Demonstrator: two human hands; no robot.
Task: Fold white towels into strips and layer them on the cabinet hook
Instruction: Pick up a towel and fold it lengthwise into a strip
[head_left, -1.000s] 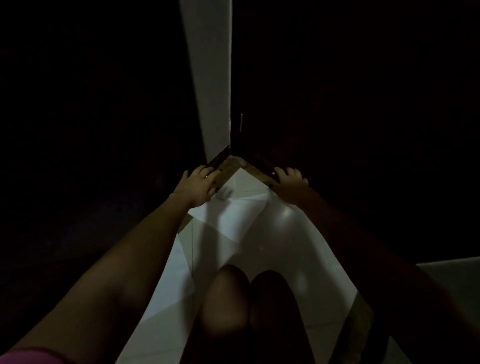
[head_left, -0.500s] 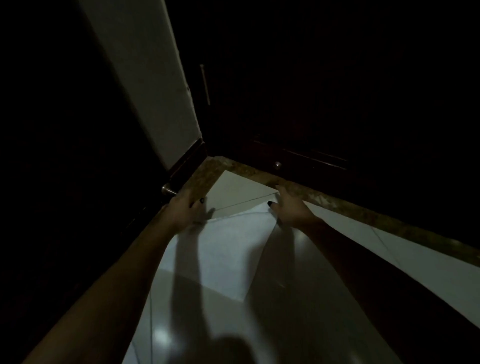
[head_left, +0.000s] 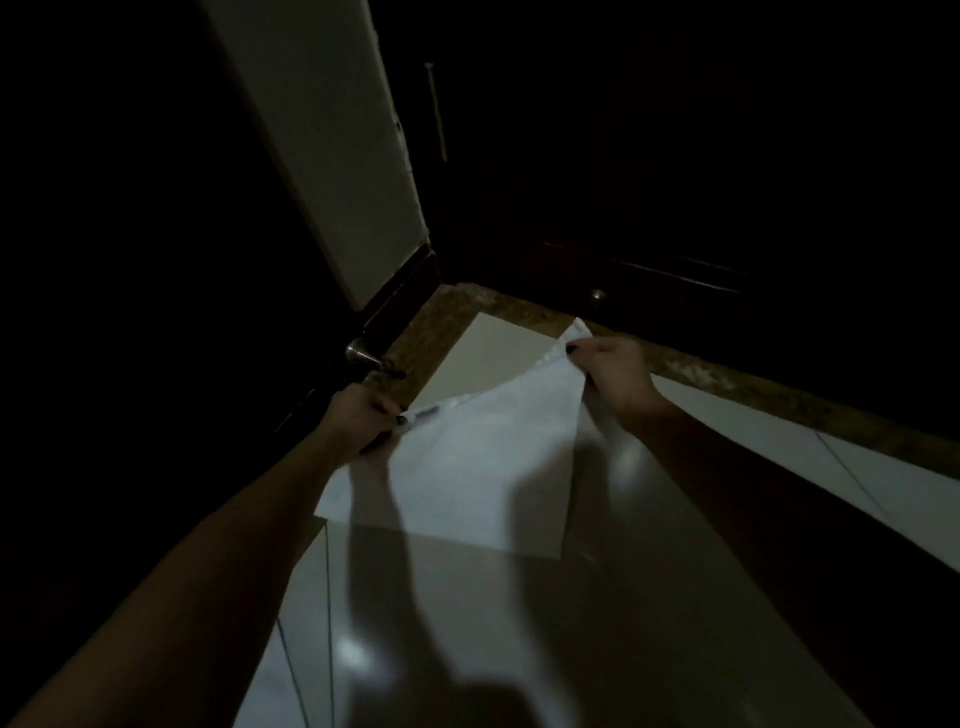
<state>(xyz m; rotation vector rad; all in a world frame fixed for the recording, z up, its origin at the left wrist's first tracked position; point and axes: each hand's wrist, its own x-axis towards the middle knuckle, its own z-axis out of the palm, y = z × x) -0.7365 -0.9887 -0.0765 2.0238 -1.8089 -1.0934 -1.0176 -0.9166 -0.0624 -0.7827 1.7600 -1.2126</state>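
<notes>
A white towel (head_left: 467, 467) lies spread on the pale tiled floor (head_left: 623, 597) in a dim corner. My left hand (head_left: 363, 415) pinches the towel's far left corner, by a small label on the hem. My right hand (head_left: 613, 369) pinches the far right corner and holds it raised off the floor. The far edge of the towel sags between the two hands, while the near edge stays flat on the tiles. No hook is visible in the dark.
A dark door with a metal handle (head_left: 363, 353) stands at the left. Dark cabinet fronts with a small round knob (head_left: 597, 295) and a long bar handle (head_left: 436, 109) fill the right. A pale wall panel (head_left: 332, 156) meets them in the corner.
Both hands lay at the towel's far edge on the floor before. Now they have pinched its two far corners and lifted them, the right higher. The view has swung right.
</notes>
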